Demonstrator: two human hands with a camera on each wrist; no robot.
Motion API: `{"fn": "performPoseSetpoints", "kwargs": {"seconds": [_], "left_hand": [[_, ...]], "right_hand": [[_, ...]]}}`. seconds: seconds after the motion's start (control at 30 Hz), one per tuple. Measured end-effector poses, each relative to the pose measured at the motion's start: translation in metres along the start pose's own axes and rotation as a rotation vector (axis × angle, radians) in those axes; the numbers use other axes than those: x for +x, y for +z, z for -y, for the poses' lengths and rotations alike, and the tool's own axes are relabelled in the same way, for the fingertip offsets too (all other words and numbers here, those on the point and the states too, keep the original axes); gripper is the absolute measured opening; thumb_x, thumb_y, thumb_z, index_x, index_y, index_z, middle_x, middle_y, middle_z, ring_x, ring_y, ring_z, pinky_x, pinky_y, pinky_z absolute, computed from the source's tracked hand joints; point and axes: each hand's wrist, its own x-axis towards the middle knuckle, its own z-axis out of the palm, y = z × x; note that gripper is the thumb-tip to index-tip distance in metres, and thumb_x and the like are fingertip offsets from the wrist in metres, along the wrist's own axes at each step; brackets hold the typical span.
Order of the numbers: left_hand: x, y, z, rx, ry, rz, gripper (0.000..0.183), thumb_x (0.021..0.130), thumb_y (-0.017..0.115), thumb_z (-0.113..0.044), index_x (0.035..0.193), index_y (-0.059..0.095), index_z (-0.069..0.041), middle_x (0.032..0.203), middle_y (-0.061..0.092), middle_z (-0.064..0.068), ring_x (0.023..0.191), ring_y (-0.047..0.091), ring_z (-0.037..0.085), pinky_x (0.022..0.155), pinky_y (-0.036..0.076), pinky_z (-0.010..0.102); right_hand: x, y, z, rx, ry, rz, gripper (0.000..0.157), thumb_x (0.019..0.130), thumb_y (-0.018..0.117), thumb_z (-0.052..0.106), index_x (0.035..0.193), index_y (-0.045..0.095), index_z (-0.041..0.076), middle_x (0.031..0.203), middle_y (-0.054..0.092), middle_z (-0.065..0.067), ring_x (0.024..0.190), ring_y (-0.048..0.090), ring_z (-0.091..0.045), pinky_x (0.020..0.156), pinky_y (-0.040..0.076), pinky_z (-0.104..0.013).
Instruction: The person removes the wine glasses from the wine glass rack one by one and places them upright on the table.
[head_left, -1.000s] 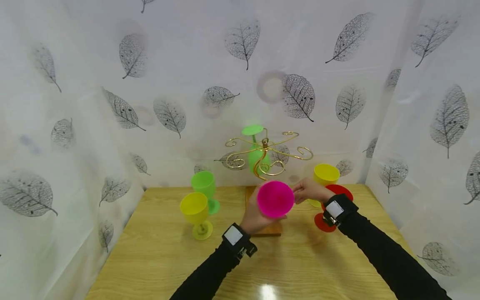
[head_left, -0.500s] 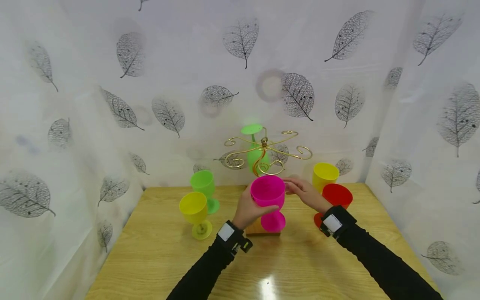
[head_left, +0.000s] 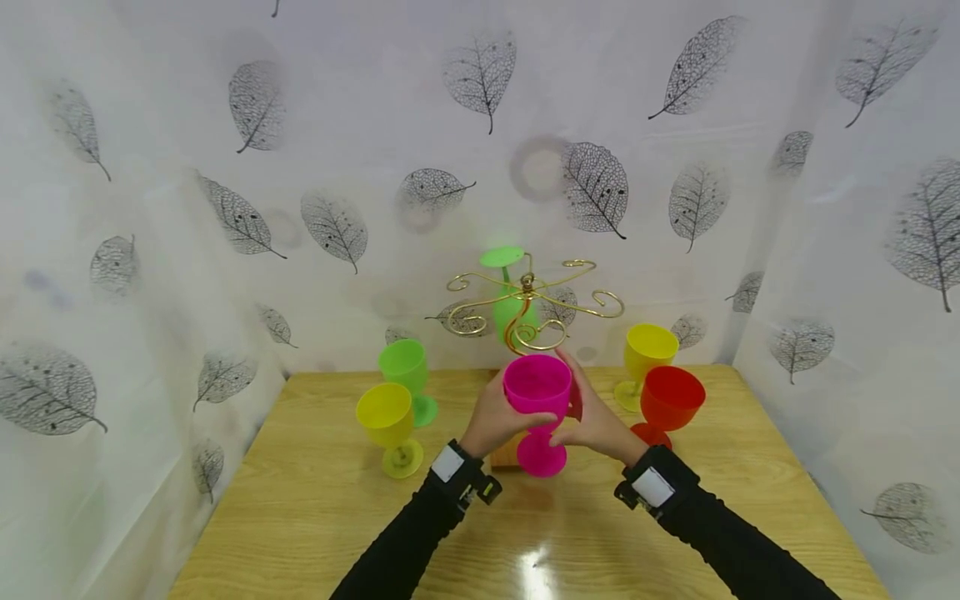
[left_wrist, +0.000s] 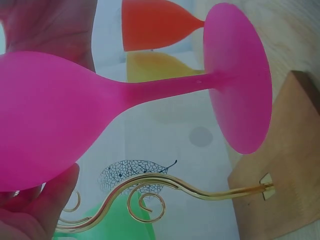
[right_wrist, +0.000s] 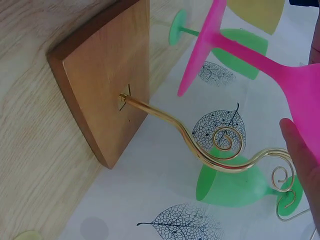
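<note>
In the head view my left hand (head_left: 498, 417) grips a bright pink goblet (head_left: 537, 392) by its bowl, thumb across the front. The goblet is upright, in front of a gold wire stand (head_left: 527, 287) with curled arms and a wooden base (left_wrist: 280, 170). My right hand (head_left: 596, 421) is at the goblet's right side, thumb low near the stem and fingers raised behind the bowl. One straight finger (right_wrist: 300, 162) lies along the bowl in the right wrist view. A light green goblet (head_left: 513, 312) hangs upside down from the stand's far left arm.
On the wood-grain table (head_left: 315, 533), a green goblet (head_left: 405, 367) and a yellow goblet (head_left: 386, 417) stand left of the stand. Another yellow goblet (head_left: 648, 350) and a red goblet (head_left: 671, 400) stand at the right. A leaf-print curtain (head_left: 360, 125) surrounds the table.
The pink goblet has turned from mouth toward the head camera to nearly upright. My right hand has come left and down, from beside the red and yellow goblets to the pink one.
</note>
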Motion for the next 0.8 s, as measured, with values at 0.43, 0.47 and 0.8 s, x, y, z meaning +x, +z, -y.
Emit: {"fn": "performPoseSetpoints", "kwargs": {"seconds": [0.43,0.47,0.8], "left_hand": [[-0.006,0.004,0.002,-0.011,0.026,0.081,0.1,0.064,0.086,-0.011,0.145,0.029,-0.016,0.137,0.048,0.006,0.12,0.051,0.02,0.095,0.049,0.027],[-0.007,0.005,0.003,0.004,0.024,0.082,0.101,0.064,0.087,-0.012,0.146,0.028,-0.017,0.137,0.047,0.004,0.12,0.05,0.019,0.096,0.049,0.027],[-0.022,0.009,-0.003,0.012,-0.028,0.111,0.112,0.064,0.087,-0.017,0.15,0.015,-0.01,0.14,0.042,0.01,0.123,0.048,0.024,0.099,0.046,0.033]], "right_hand": [[-0.004,0.011,0.003,-0.064,0.037,-0.117,0.105,0.072,0.081,0.013,0.15,0.011,0.015,0.138,0.039,-0.02,0.115,0.049,-0.001,0.092,0.05,-0.021],[-0.006,0.012,0.002,-0.079,0.039,-0.126,0.104,0.072,0.081,0.013,0.15,0.012,0.016,0.137,0.04,-0.019,0.115,0.049,0.0,0.092,0.05,-0.021],[-0.018,0.019,-0.006,-0.094,0.008,-0.13,0.092,0.069,0.082,0.01,0.142,0.025,0.005,0.135,0.042,-0.018,0.119,0.048,-0.015,0.093,0.05,-0.024]]}}
